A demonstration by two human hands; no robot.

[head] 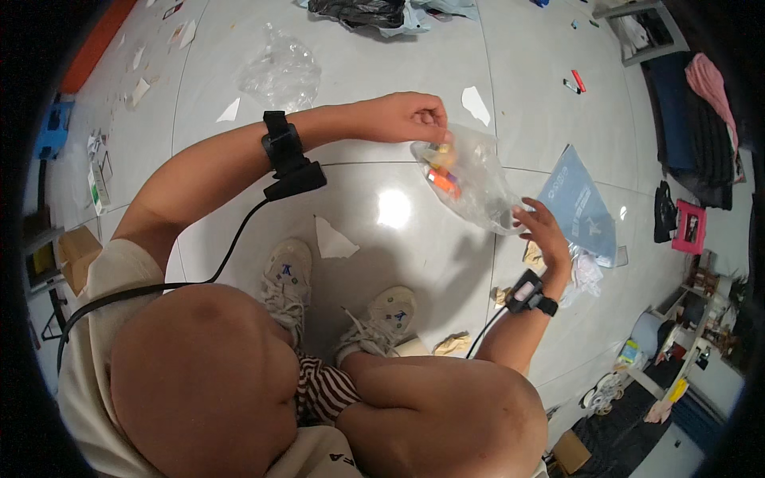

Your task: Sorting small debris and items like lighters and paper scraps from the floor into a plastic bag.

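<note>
A clear plastic bag is stretched between my two hands over the tiled floor. Orange, yellow and purple small items lie inside it, too blurred to name. My left hand, fingers curled, pinches the bag's upper left corner beside the yellow part. At the bag's lower right end, my right hand grips the edge between thumb and fingers, some fingers raised. A blue printed plastic bag lies on the floor just past the right hand.
White paper scraps and crumpled brown paper lie around my shoes. Farther off are crumpled clear plastic, a black plastic bag and red and dark small pieces. A cable runs from my left wrist.
</note>
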